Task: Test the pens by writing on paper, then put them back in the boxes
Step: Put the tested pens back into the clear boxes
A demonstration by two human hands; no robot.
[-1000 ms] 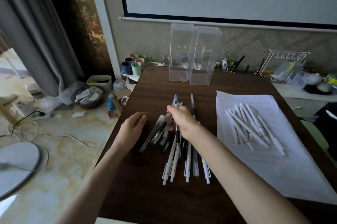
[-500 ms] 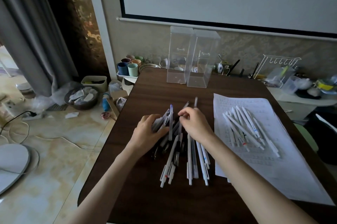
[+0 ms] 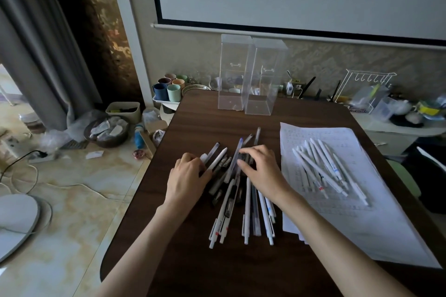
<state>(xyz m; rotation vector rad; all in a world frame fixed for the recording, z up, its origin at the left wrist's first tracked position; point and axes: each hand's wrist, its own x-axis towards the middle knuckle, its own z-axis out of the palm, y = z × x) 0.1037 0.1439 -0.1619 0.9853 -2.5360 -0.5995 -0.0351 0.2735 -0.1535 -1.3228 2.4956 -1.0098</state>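
Pen pile (image 3: 248,205) mid worktop (image 3: 217,270), fanned out btwn both hands. L hand (image 3: 190,176): fingers curled round a few pens at pile's left edge. R hand (image 3: 261,172): fingers bent, tips down on dark pens near pile's far end; gripping or just touching, can't tell. 2nd pen bunch (image 3: 323,171) lying on paper (image 3: 386,236), right side. Clear boxes (image 3: 231,79) upright, side by side, far edge.

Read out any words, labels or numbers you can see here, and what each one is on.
No text is legible.
Paper sheet: rows of faint print, too small to read.
White pens on the paper: red and blue marks, blurred.
Pens in the pile: markings too small to read.
Clear boxes: no text seen.
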